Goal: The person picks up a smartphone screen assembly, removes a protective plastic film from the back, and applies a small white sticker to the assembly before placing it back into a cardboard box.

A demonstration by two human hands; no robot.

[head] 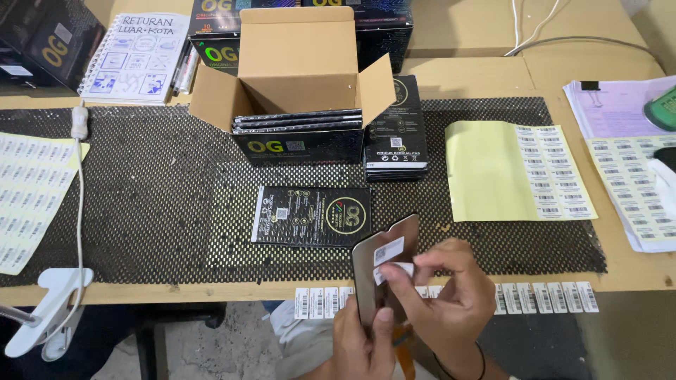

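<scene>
The left hand [366, 338] grips a flat grey pouch with a rounded cut-out top [384, 271], holding it upright just below the near edge of the black perforated mat [141, 204]. The right hand [447, 285] pinches a small white barcode sticker [398, 269] against the pouch's face; a first white sticker [389, 251] already sits just above it. The labelling of this pouch looks partway done, with the second sticker apparently not yet pressed flat.

A row of cut barcode stickers [542, 297] lines the tabletop edge [211, 290] just below the mat, so plenty appear unused. In the middle of the mat lies a flat black packet with gold print [311, 216], and it is hard to tell whether it has been labelled.

At the mat's far side stands an open brown cardboard box with a black printed front [296, 105]; several black packets lie stacked flat inside, filling only its lower part. Just right of the box, touching it, rests a stack of similar black packets [396, 134]. On the mat's right end lies a yellow backing sheet half stripped of labels [517, 170].
</scene>
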